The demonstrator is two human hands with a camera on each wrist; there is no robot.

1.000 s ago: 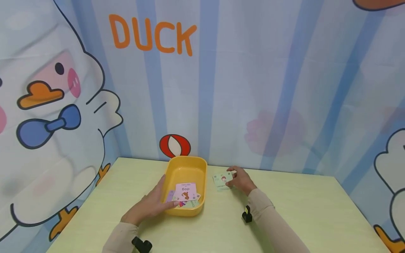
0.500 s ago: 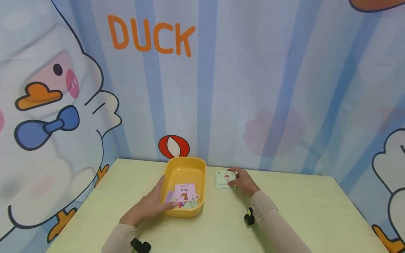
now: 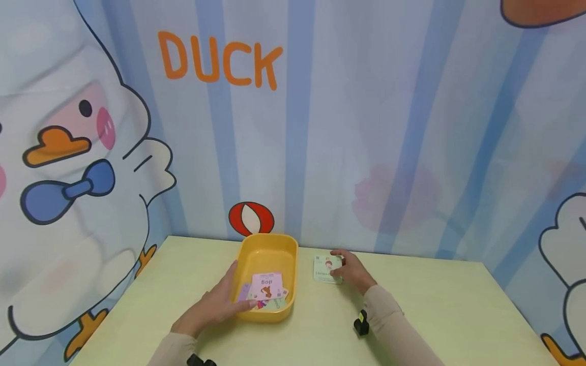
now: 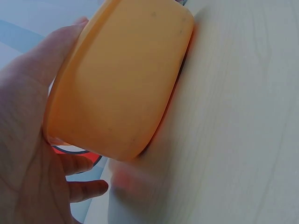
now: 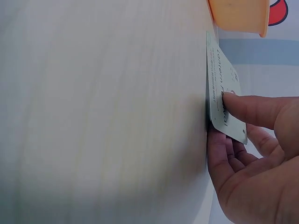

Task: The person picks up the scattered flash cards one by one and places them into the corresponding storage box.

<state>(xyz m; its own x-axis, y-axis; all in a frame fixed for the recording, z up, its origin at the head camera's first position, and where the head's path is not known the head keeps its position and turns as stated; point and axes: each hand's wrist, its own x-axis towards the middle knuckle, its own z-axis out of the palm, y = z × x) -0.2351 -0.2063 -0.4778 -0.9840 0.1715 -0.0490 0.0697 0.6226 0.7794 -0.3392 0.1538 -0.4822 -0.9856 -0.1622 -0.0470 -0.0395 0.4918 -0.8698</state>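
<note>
My left hand (image 3: 211,307) holds a yellow plastic bin (image 3: 272,257) at its near left corner. The thumb lies over the front rim and the fingers run along the outer left side. Inside the bin, a pink card (image 3: 267,285) printed "dog" reads upside down on top of several other cards. To the bin's right, my right hand (image 3: 354,273) pinches a pale green card (image 5: 218,79) by its right side, thumb on the printed face and fingers underneath. "Lantern" shows on that card in the right wrist view; the thumb covers part of the following word. It is slightly tilted, close over the table.
The pale yellow table (image 3: 430,305) ends at a blue-striped curtain (image 3: 329,127) with duck pictures and the word DUCK. The bin's far end stands near this back edge. A small black camera (image 3: 361,323) is strapped to the right wrist.
The right hand has shifted slightly right with the green card, which has turned straighter and now stands farther from the bin. The left hand and bin have stayed in place; the view has tilted slightly.
</note>
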